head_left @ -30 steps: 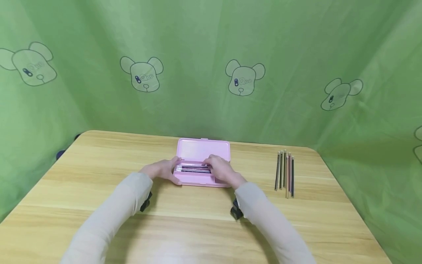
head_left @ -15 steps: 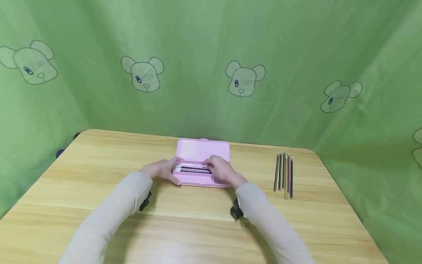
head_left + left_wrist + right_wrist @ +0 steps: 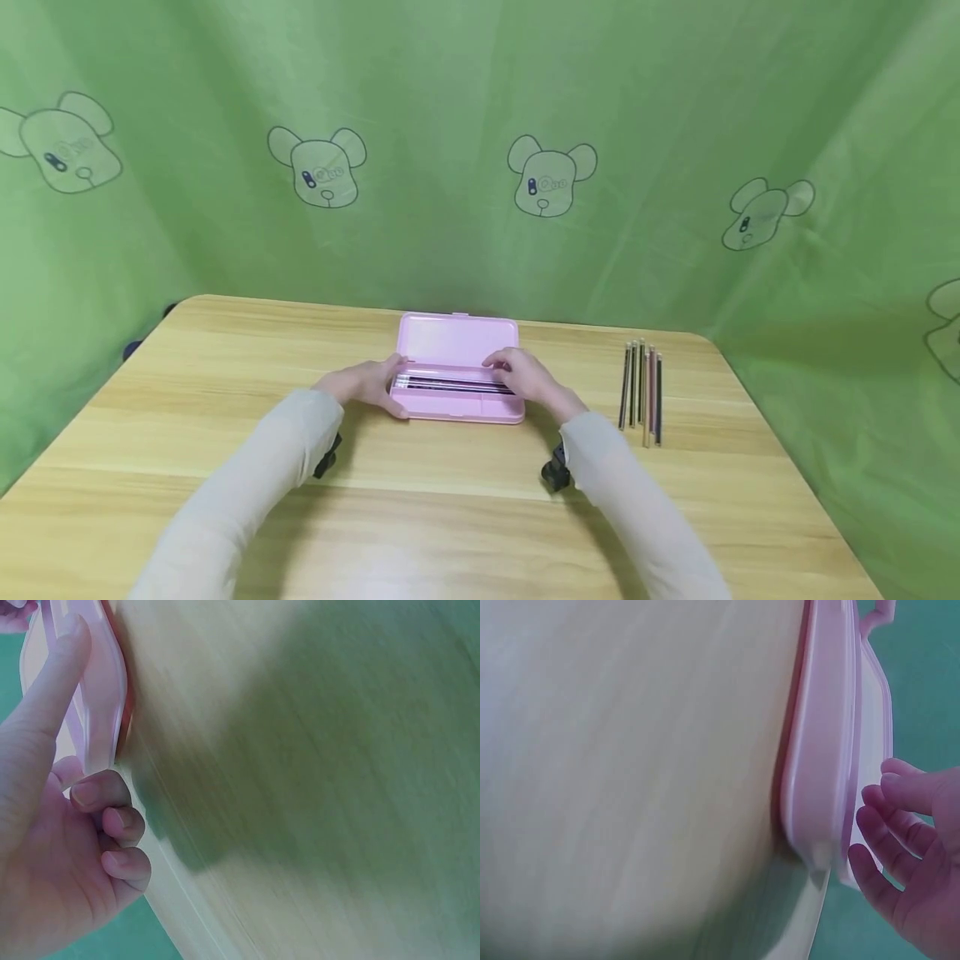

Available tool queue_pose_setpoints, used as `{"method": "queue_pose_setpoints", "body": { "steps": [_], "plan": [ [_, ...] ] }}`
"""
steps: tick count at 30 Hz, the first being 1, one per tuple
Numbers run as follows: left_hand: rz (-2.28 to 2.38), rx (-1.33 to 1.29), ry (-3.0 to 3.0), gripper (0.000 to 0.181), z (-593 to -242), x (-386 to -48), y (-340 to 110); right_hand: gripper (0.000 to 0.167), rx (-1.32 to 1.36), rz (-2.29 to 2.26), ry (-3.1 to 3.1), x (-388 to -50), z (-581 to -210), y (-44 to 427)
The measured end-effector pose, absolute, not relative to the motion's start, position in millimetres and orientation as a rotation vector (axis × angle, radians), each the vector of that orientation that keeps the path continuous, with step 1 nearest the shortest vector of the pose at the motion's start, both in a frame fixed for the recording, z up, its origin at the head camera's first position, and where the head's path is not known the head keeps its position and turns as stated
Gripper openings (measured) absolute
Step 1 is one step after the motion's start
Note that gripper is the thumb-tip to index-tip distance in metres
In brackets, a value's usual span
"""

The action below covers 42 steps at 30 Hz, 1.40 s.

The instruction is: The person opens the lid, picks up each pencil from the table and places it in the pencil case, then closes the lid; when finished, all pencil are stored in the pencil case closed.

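A pink pencil case (image 3: pixel 438 407) lies on the table with its lid raised toward the curtain. Several dark-striped pencils (image 3: pixel 450 385) lie lengthwise in its long compartment, their pale ends to the left. My left hand (image 3: pixel 365 385) holds the case's left end, thumb at the front side and fingers round the back corner; in the left wrist view the thumb (image 3: pixel 64 671) lies over the case. My right hand (image 3: pixel 528 377) hovers at the right end, over the pencils' dark ends. In the right wrist view its loosely bent fingers (image 3: pixel 885 844) hold nothing, beside the case.
Another group of loose pencils (image 3: pixel 647 400) lies on the wooden table (image 3: pixel 450 517) to the right, roughly side by side. A green curtain (image 3: pixel 435 258) with mouse-head drawings hangs behind the table and along both sides. Black wrist cameras sit under both sleeves.
My right hand has moved right and lifted off the pencils, uncovering more of them and the small front-right compartment. The pencils now lie flatter in the case. The left hand stays put.
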<state>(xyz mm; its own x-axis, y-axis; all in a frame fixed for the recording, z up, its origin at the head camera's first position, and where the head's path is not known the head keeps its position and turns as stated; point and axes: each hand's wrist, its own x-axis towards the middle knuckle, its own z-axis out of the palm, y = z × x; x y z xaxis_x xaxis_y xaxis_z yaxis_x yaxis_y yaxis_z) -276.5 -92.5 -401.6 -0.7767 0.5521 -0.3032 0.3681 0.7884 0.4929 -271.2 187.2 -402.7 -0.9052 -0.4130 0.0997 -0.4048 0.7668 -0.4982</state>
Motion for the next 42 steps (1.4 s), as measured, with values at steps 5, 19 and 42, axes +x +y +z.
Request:
{"method": "queue_pose_setpoints", "body": {
  "steps": [5,19,42],
  "plan": [
    [0.572,0.681,2.54,0.095,-401,-276,-92,0.021,-0.648,-0.864,2.936,-269,-403,204],
    [0.574,0.696,2.542,0.092,-402,-273,-92,0.028,-0.562,-0.907,2.927,-260,-401,263],
    [0.583,0.702,2.529,0.097,-399,-273,-91,0.031,-0.349,-0.891,2.979,-236,-397,355]
  ]
}}
